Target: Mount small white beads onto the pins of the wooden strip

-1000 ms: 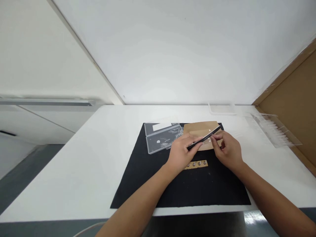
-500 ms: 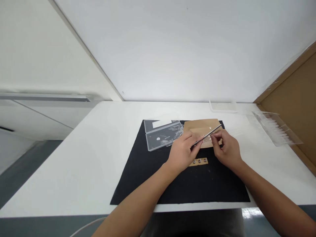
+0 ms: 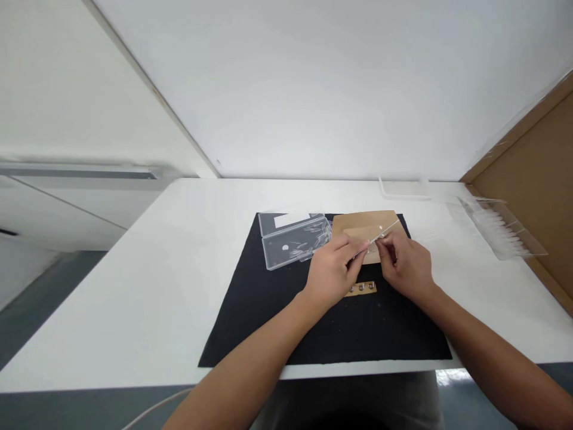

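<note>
My left hand [image 3: 330, 270] is closed around a thin flat strip like a nail file [image 3: 385, 229], which slants up to the right. Close to that strip, my right hand [image 3: 406, 263] is pinched; a small pale bit shows at its fingertips, too small to name. Beneath both hands lies a brown paper sheet [image 3: 358, 221] with small clear pieces on it. Nearer to me, a tan strip [image 3: 366, 291] carries several small metal pieces, its left end hidden by my left hand. An opened clear plastic box [image 3: 277, 258] left of my left hand holds several clear, nail-tip-shaped pieces [image 3: 320, 236].
A black mat [image 3: 268, 316] lies under the things on the white table [image 3: 120, 298]. At the back stands a shallow clear tray [image 3: 405, 196]. On the right, a clear packet [image 3: 504, 236] holds rows of translucent pieces beside a brown board [image 3: 532, 161].
The strip in my left hand has turned, so its dark side shows less. My right fingertips have moved slightly left, closer to the left hand. The view has shifted a little.
</note>
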`<state>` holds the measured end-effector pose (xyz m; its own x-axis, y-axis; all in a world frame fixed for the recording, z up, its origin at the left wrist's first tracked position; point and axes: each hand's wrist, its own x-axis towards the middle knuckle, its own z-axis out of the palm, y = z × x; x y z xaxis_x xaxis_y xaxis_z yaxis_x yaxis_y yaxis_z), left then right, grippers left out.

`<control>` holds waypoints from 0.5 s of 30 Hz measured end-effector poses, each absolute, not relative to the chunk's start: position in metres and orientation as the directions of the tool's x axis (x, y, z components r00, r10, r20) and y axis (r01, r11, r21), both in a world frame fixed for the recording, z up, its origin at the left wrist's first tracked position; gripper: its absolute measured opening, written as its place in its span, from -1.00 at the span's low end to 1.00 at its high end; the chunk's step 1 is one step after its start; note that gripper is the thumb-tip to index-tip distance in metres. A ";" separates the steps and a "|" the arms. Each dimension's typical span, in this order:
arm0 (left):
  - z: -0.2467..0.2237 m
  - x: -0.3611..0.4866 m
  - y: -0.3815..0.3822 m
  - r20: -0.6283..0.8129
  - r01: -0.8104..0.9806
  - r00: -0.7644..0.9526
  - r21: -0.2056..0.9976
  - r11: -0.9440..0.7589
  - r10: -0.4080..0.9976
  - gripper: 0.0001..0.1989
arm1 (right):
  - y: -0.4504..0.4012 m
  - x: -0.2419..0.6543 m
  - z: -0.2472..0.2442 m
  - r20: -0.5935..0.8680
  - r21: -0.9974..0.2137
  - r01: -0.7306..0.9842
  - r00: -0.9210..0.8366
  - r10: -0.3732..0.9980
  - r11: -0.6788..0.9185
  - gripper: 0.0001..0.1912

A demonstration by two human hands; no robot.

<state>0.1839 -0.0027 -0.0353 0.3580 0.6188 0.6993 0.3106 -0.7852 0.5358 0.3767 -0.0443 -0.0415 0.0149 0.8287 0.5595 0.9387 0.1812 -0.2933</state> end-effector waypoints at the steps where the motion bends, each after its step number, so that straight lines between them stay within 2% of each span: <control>1: -0.035 0.184 -0.003 0.702 0.305 0.356 0.536 -0.787 0.616 -0.83 | -0.044 0.376 -0.041 0.564 -0.298 0.941 0.037 0.825 0.162 -0.78; 4: -0.036 0.185 -0.003 0.699 0.312 0.343 0.545 -0.778 0.627 -0.84 | -0.044 0.374 -0.041 0.574 -0.290 0.939 0.015 0.819 0.186 -0.78; 7: -0.037 0.184 -0.004 0.683 0.338 0.347 0.548 -0.765 0.643 -0.84 | -0.045 0.372 -0.041 0.572 -0.215 0.948 -0.073 0.817 0.236 -0.77; 11: -0.038 0.184 -0.004 0.690 0.344 0.336 0.544 -0.766 0.641 -0.84 | -0.042 0.374 -0.039 0.572 -0.260 0.962 0.085 0.816 0.083 -0.78; 15: -0.039 0.184 -0.003 0.682 0.348 0.338 0.549 -0.760 0.648 -0.84 | -0.042 0.372 -0.039 0.553 -0.225 0.953 -0.045 0.832 0.201 -0.78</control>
